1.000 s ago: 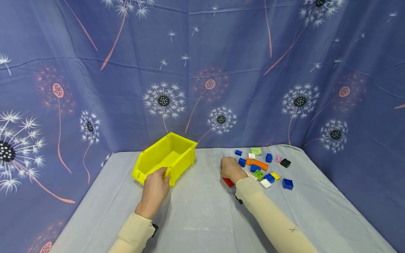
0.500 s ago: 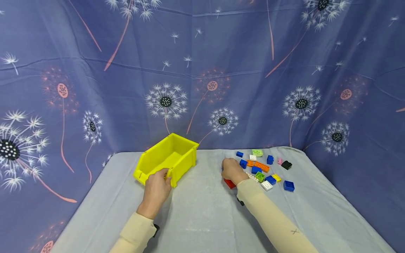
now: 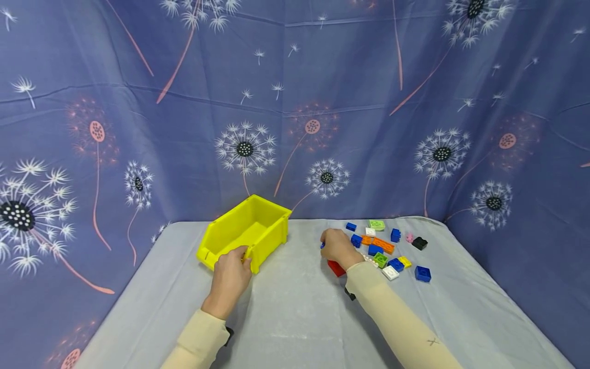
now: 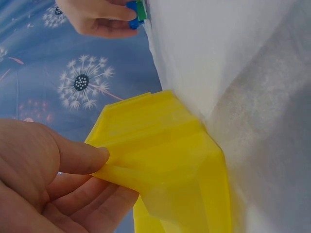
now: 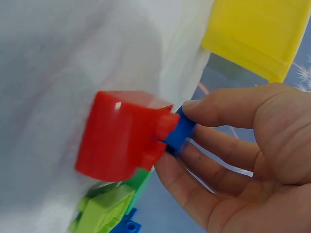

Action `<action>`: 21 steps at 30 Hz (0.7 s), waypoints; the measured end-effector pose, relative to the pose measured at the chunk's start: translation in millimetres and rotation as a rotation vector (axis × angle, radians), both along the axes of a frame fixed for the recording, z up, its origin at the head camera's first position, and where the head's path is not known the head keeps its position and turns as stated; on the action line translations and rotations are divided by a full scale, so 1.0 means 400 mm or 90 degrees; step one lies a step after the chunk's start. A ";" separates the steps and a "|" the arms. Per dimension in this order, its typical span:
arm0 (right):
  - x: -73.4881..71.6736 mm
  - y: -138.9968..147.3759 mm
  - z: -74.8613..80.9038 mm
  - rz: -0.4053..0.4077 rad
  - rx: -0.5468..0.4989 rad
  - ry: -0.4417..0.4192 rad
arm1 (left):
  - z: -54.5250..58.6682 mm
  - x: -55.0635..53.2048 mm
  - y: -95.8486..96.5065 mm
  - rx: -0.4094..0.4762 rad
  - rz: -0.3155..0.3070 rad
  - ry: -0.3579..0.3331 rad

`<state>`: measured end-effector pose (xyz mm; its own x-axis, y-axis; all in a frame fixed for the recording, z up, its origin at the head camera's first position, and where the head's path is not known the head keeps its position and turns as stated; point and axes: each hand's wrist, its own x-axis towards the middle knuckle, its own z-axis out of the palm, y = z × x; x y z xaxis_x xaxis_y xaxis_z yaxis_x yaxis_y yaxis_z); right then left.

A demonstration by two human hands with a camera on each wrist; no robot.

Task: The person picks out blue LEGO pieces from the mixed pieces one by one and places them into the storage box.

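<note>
My left hand [image 3: 229, 282] grips the near corner of a yellow plastic bin [image 3: 272, 241], thumb over the rim and fingers beneath it in the left wrist view. The bin's visible interior holds nothing. My right hand [image 3: 341, 248] is at the left edge of a group of toy building bricks. In the right wrist view its thumb and fingers pinch a small blue brick [image 5: 181, 131]. A red brick with a curved side [image 5: 116, 141] stands in front, overlapping the blue one there. A green piece [image 4: 141, 9] shows beside the blue brick in the left wrist view.
Several loose bricks lie right of my right hand: orange [image 3: 383, 245], lime green [image 3: 376, 224], white [image 3: 390, 272], yellow [image 3: 404, 261], blue [image 3: 422, 273] and black [image 3: 419, 243]. A small pink piece [image 3: 409, 237] sits near the black one. A dandelion-patterned curtain [image 3: 295, 102] surrounds the table.
My right hand has shifted slightly left relative to the red brick, and more of the blue brick shows at its fingertips. My left hand keeps its grip on the bin. The head view has shifted slightly.
</note>
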<state>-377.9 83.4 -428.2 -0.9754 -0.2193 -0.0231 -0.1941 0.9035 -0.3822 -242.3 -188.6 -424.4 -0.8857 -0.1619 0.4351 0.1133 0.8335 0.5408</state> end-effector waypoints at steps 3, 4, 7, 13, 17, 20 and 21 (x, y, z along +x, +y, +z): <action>0.002 -0.008 0.012 0.007 -0.014 0.013 | 0.002 -0.001 0.000 0.003 0.003 -0.009; 0.003 -0.011 0.017 0.010 -0.019 0.017 | 0.002 -0.001 0.000 0.003 0.003 -0.010; 0.006 -0.017 0.032 0.015 -0.041 0.027 | 0.002 -0.002 -0.001 0.002 0.002 -0.010; 0.013 -0.028 0.061 0.027 -0.082 0.049 | 0.001 -0.003 -0.003 0.002 0.000 -0.009; 0.017 -0.036 0.078 0.031 -0.105 0.058 | 0.000 -0.002 -0.004 -0.001 -0.002 -0.004; 0.021 -0.044 0.093 0.025 -0.121 0.061 | -0.001 -0.002 -0.004 -0.004 -0.004 0.000; 0.022 -0.047 0.099 0.023 -0.126 0.064 | -0.001 -0.002 -0.003 -0.004 -0.002 -0.002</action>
<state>-368.9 64.4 -388.7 -0.9619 -0.2454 0.1206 -0.2714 0.8047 -0.5280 -243.1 -189.8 -424.7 -0.8879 -0.1560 0.4329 0.1145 0.8364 0.5361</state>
